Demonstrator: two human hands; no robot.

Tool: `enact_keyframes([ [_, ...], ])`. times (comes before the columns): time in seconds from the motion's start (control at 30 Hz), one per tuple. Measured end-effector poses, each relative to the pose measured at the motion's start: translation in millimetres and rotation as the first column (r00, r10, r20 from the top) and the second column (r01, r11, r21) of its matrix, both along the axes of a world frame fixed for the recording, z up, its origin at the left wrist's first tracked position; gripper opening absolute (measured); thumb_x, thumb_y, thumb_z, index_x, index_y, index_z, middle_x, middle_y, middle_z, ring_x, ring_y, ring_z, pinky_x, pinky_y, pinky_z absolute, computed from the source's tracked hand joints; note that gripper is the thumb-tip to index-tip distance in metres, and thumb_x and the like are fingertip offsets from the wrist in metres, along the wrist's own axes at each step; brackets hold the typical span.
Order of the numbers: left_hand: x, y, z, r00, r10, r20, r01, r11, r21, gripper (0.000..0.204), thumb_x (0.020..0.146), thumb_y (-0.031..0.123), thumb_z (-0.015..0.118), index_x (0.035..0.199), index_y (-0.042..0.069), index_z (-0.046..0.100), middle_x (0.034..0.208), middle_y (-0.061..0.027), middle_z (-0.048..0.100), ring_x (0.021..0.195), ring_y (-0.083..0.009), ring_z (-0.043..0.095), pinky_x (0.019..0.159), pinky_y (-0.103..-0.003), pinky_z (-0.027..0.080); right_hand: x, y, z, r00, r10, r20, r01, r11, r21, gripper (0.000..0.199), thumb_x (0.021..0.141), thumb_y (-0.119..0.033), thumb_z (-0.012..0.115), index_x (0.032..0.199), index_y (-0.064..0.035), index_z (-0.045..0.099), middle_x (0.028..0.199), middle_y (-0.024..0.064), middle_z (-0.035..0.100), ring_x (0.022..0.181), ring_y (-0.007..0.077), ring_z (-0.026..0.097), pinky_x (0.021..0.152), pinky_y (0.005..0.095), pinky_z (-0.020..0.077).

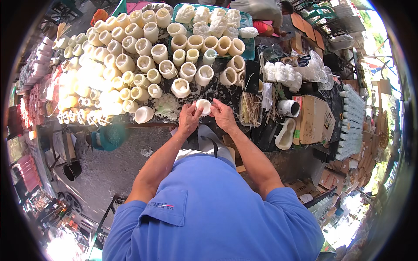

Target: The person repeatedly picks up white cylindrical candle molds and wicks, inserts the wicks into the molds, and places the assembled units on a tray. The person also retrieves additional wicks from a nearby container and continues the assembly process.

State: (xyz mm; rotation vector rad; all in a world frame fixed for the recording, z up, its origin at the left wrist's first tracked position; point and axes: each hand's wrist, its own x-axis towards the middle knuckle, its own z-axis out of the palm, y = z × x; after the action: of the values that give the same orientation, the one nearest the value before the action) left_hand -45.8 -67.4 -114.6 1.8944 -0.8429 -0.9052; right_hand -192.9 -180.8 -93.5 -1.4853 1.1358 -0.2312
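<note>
Head view: a round, white, waxy cup [203, 107] is pinched between left hand [190, 118] and right hand [223, 116]. Its mouth is turned upward.

The cup [203, 107] is creamy white, the shirt [217, 195] blue, the tray [249, 48] teal.

Hard, bright light strikes the left end of the worktop [224, 92], where pale cylinders [82, 82] burn out to white; toward its right edge, illumination is softer and detail survives. At the near edge, a white round piece [203, 107] is brightly lit, its contour fairly sharp. The floor [115, 163] lies mostly in shade. Glare recurs beyond the right edge. Fisheye curvature bends outlying straight lines; the periphery blurs into black corners.
</note>
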Motion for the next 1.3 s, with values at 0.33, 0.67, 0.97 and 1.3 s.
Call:
enact_keyframes([
  [0.33, -14.6, -7.0, 0.4, 0.892, 0.239, -0.383, -0.285, 0.956, -0.066, 0.025, 0.107, 0.018, 0.063, 0.113, -0.004, 0.074, 0.095, -0.0023, 0.063, 0.074, -0.0087, 0.063, 0.063, -0.023, 0.055, -12.6, -0.5, -39.2, 0.909, -0.344, 0.236, 0.214, 0.870, 0.444, 0.029, 0.100, -0.013, 0.073, 0.123, 0.0051, 0.072, 0.107, 0.0045, 0.074, 0.091, 0.0118, 0.070, 0.085, 0.0287, 0.0616],
  [0.67, 9.1, -7.9, 11.5, 0.970, -0.031, 0.241, 0.054, 0.994, -0.093, 0.017, 0.091, 0.012, 0.067, 0.098, -0.003, 0.072, 0.079, -0.0184, 0.070, 0.069, -0.0283, 0.069, 0.069, -0.039, 0.056, -7.3, -30.8, 0.7, 0.907, 0.406, -0.109, -0.375, 0.666, -0.645, 0.025, 0.092, -0.006, 0.063, 0.113, 0.0048, 0.072, 0.085, 0.0195, 0.074, 0.073, 0.0226, 0.076, 0.067, 0.0371, 0.0595],
  [0.97, 35.1, -16.6, 8.1, 0.997, -0.060, 0.049, 0.050, 0.980, 0.190, 0.025, 0.086, 0.019, 0.065, 0.097, -0.001, 0.076, 0.073, -0.0229, 0.067, 0.064, -0.0320, 0.065, 0.067, -0.043, 0.053, -0.1, -34.0, -24.7, 0.998, 0.035, -0.060, -0.027, 0.990, 0.141, 0.018, 0.091, -0.009, 0.064, 0.098, 0.0041, 0.074, 0.066, 0.0068, 0.068, 0.054, 0.0137, 0.067, 0.051, 0.0294, 0.0562],
  [1.3, 41.2, -21.3, -25.4, 0.978, -0.079, 0.195, 0.043, 0.982, 0.183, 0.024, 0.085, 0.021, 0.064, 0.088, 0.000, 0.075, 0.075, -0.0259, 0.068, 0.071, -0.0440, 0.069, 0.070, -0.048, 0.055, 0.4, -44.4, -57.9, 0.958, 0.239, -0.158, -0.267, 0.945, -0.188, 0.020, 0.093, -0.010, 0.062, 0.102, 0.0046, 0.072, 0.072, 0.0181, 0.072, 0.058, 0.0226, 0.072, 0.056, 0.0368, 0.0575],
])
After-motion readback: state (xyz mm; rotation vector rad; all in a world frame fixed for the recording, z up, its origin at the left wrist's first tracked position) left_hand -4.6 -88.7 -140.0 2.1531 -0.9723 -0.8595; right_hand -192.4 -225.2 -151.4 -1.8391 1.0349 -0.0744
